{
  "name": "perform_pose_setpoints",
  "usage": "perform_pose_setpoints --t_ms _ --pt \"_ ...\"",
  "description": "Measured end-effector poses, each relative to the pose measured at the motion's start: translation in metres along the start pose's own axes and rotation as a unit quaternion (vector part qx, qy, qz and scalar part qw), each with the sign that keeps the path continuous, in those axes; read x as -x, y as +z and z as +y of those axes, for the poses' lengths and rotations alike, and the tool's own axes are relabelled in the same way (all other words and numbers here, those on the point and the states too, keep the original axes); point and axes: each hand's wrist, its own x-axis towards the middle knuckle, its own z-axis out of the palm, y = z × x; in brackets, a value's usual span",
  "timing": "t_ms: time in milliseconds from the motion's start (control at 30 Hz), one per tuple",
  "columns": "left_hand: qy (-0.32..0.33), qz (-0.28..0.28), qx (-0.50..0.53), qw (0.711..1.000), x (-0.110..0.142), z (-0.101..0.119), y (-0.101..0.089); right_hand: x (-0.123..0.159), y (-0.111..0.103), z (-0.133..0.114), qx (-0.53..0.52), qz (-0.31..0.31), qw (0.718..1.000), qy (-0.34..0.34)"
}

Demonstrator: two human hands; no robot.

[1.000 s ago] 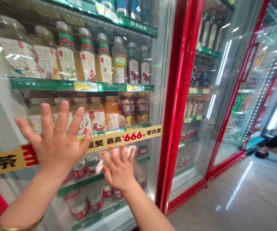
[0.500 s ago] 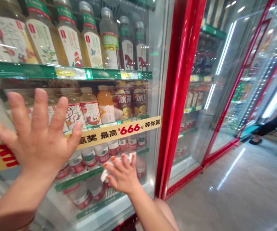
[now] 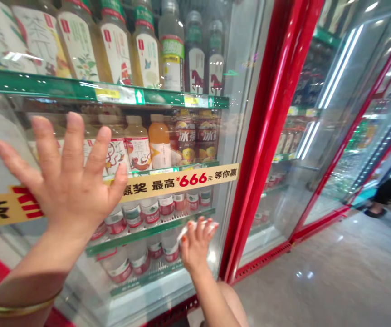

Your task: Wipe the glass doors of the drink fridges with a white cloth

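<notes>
My left hand [image 3: 75,186] is spread wide, palm against the glass door [image 3: 241,113] of a drinks cooler. Its fingers overlap a yellow printed strip [image 3: 227,175] that runs across the door. Lower and to the right, my right hand [image 3: 195,254] presses a crumpled white tissue [image 3: 182,232] to the glass, below the strip's right end. Most of the tissue is hidden under the fingers. A gold bangle [image 3: 21,309] circles my left wrist.
Behind the glass, green-edged shelves [image 3: 168,97] hold rows of bottles [image 3: 148,59] and small cups. A red door frame [image 3: 266,136] borders the pane on the right. Further coolers line a shiny floor [image 3: 311,272], where a person's dark shoe [image 3: 375,212] shows.
My right hand has slid to the right across the glass with the tissue. My left hand stays spread on the door. The whole view has shifted slightly.
</notes>
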Motion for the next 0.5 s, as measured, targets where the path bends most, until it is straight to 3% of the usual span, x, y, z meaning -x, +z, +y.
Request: perform_pose_setpoints --t_ms 67,133,167,233,300,333,367,400,500 --pt "0.026 -0.001 -0.089 0.996 0.000 0.000 0.002 -0.023 0.001 0.012 0.019 0.045 0.987 0.152" --pt "0.047 0.010 -0.129 0.991 -0.002 0.001 0.003 -0.037 0.007 -0.006 0.019 0.035 0.984 0.172" --pt "0.055 0.023 -0.130 0.990 -0.002 0.002 0.003 -0.036 0.010 -0.022 0.009 0.006 0.993 0.121" --pt "0.077 0.061 -0.103 0.990 0.003 0.002 0.002 -0.024 0.010 -0.056 -0.021 -0.071 0.995 -0.066" --pt "0.100 0.093 -0.065 0.989 0.020 0.000 -0.002 -0.009 0.001 -0.070 -0.043 -0.116 0.962 -0.244" --pt "0.106 0.093 -0.056 0.988 0.035 -0.003 -0.004 -0.007 -0.005 -0.066 -0.044 -0.117 0.953 -0.275" --pt "0.103 0.087 -0.058 0.989 0.054 -0.005 -0.006 -0.010 -0.010 -0.056 -0.036 -0.107 0.960 -0.258" --pt "0.085 0.077 -0.065 0.991 0.076 -0.008 -0.007 -0.019 -0.014 -0.044 -0.025 -0.087 0.976 -0.199" --pt "-0.031 0.074 -0.039 0.996 0.146 -0.013 -0.005 -0.069 -0.015 -0.024 -0.005 -0.007 0.999 0.034"
